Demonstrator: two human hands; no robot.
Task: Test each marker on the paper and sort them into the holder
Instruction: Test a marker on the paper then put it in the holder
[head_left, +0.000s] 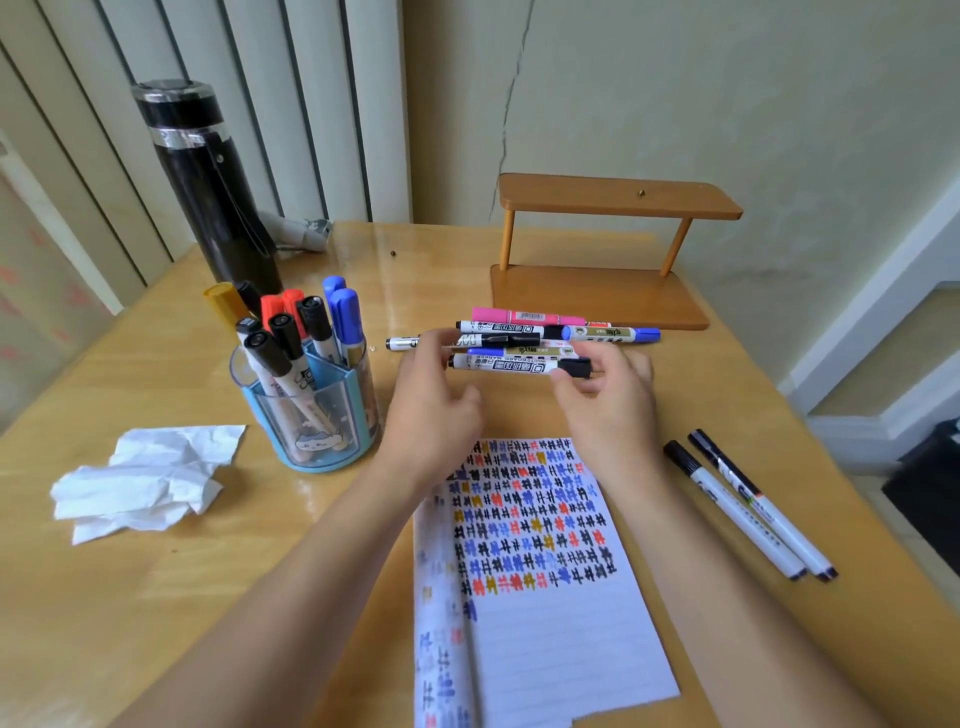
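I hold a white marker with a black cap (511, 365) level above the table. My left hand (434, 410) grips its left end and my right hand (605, 402) pinches the black cap at its right end. Just behind it lies a pile of several markers (550, 332), among them pink, black and blue ones. The blue-based clear holder (311, 410) at the left stands full of several black, red, blue and yellow markers. The lined paper (540, 613) below my hands is covered with rows of coloured test marks.
Two black-capped markers (748, 501) lie to the right of the paper. A crumpled white tissue (145, 480) lies at the left. A black flask (208, 182) stands behind the holder. A small wooden shelf (602, 249) stands at the back right, near the table's far edge.
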